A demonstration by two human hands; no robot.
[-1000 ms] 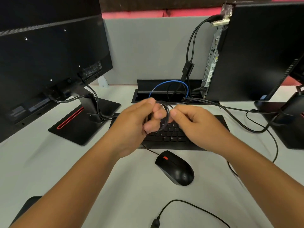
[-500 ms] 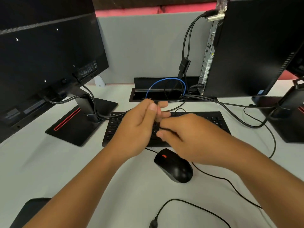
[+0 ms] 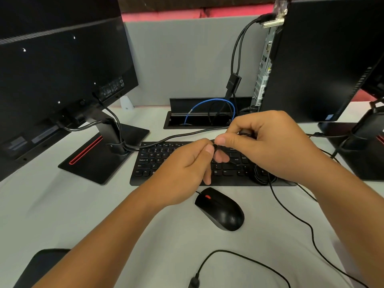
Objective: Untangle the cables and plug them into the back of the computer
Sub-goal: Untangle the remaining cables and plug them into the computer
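Both hands work a thin black cable above the black keyboard (image 3: 158,161). My left hand (image 3: 187,169) pinches the cable between thumb and forefinger. My right hand (image 3: 268,144) grips the same cable just to the right, thumb tip almost touching the left thumb. A coiled loop of the black cable (image 3: 261,175) hangs below my right hand and trails down across the table. The black computer tower (image 3: 324,59) stands at the back right, its rear port panel (image 3: 264,67) facing left with two black cables plugged in at the top.
A black mouse (image 3: 220,208) lies in front of the keyboard. A monitor (image 3: 58,65) on a stand fills the left; another stand (image 3: 365,142) is at the right edge. A cable tray (image 3: 176,117) with a blue cable sits behind. A loose plug (image 3: 194,282) lies near the front.
My right hand has risen and moved right, from low in front of the left hand to beside it. More cable now hangs in a loop under it. The left hand stayed roughly in place.
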